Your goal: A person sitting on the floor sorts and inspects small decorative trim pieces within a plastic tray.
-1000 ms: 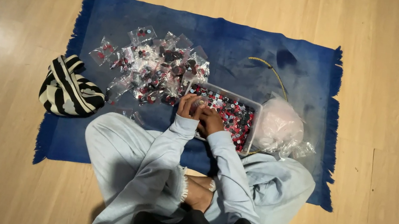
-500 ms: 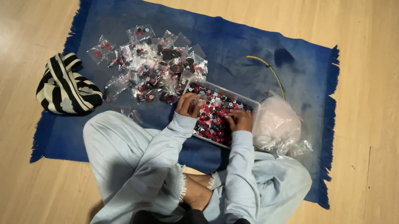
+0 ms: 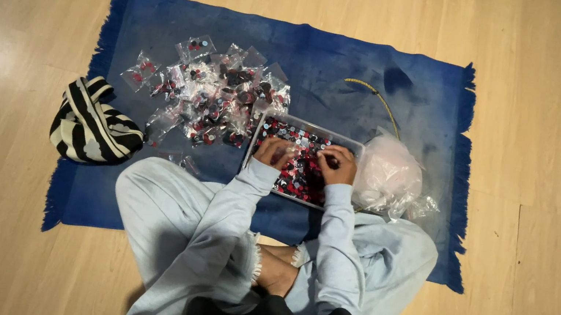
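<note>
Small red, black and silver pieces (image 3: 297,171) fill a shallow clear plastic tray (image 3: 350,146), which lies on the blue fringed rug directly in front of the seated person's crossed legs, presumably so both hands can reach it without leaning.

Left hand (image 3: 274,153): fingers curled down into the near-left part of the tray, resting among the pieces. Whether its grip pinches a piece or is merely pressed together cannot be told at this size.

Right hand (image 3: 336,164): likewise bent into the tray just to the right of the left hand, the two close but apart. Its grip also cannot be made out.

Beyond and to the left of the left hand, a loose heap of small clear plastic bags (image 3: 212,95) holding similar red and black pieces is spread on the rug, close enough for a short reach. Just right of the right hand, touching the tray's end, sits a crumpled translucent plastic bag (image 3: 387,175). Behind that, a thin yellowish cord (image 3: 378,98) curves over the blue fringed rug (image 3: 425,83).

Well to the left of both hands, a black-and-white striped cloth pouch (image 3: 89,125) rests on the rug's edge, half over the pale wooden floor (image 3: 551,183).
</note>
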